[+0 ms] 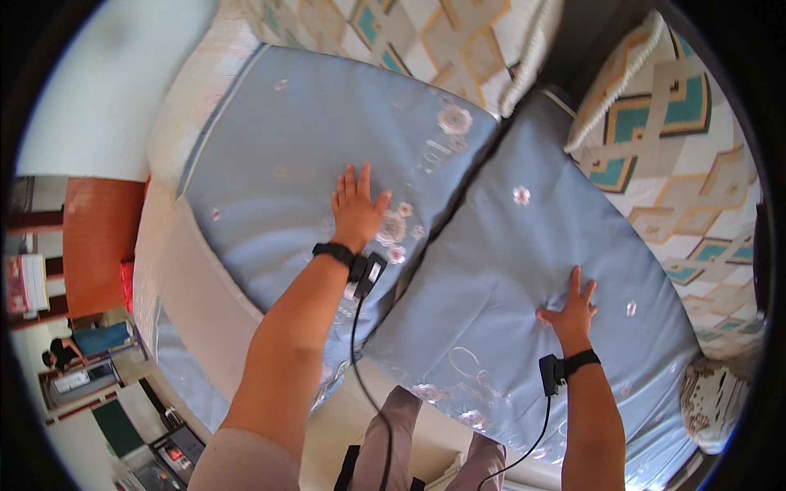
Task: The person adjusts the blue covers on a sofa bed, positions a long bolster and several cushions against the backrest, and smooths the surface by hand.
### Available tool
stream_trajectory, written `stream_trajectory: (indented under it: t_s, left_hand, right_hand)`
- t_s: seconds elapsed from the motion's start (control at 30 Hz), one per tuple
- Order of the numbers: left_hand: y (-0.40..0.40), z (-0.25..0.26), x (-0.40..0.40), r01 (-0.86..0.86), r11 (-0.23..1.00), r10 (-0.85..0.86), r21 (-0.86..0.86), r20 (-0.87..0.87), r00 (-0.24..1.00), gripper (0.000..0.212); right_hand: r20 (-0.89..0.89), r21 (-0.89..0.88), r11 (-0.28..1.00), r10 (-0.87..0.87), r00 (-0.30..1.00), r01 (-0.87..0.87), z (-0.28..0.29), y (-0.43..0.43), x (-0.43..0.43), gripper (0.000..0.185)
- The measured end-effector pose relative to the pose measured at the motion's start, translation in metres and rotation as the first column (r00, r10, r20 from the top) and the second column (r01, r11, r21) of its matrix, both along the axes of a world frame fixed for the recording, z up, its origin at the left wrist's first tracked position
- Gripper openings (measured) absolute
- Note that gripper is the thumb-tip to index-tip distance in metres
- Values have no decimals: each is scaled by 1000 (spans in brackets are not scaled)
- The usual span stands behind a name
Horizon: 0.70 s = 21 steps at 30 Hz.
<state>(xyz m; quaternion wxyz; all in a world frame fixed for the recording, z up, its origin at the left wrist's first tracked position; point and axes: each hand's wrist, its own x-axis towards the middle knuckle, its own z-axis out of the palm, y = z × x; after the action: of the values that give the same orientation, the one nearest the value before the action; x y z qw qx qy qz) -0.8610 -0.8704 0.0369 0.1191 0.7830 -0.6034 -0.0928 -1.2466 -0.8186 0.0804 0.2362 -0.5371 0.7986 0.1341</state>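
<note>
My left hand [357,212] lies palm down with fingers apart on the left blue seat cushion [264,141], beside its embroidered pink-white flowers [390,227]. My right hand [571,312] rests on the right blue seat cushion [460,288], fingers spread, and small creases run out from it. Neither hand holds anything. Both cushions have smooth blue covers with scattered flowers and pale script. A dark slanting gap separates them. Each wrist wears a black strap with a small device, the left one [368,275] and the right one [549,375], both trailing black cables.
Patterned back cushions [454,43] [694,159] with corded edges stand behind the seats. A pale armrest cover [202,294] borders the left side. A round patterned pillow [712,402] sits at far right. Another person [61,351] is in the distant room.
</note>
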Motion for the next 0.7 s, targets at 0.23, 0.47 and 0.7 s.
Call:
stream_trajectory:
  t_s: [0.23,0.47,0.7]
  left_hand:
    - [-60,-16,-140,147,985,-148,87,11,989,63]
    - [-62,-11,-73,331,926,-362,-181,-183,914,61]
    - [-117,-23,-123,306,944,-323,125,149,935,47]
  right_hand:
    - [-27,36,999,-10,1000,11,-5,-4,-1,118]
    - [-43,83,994,-73,996,76,-3,-7,0,119]
    - [-99,74,996,-33,994,41,-8,-13,4,117]
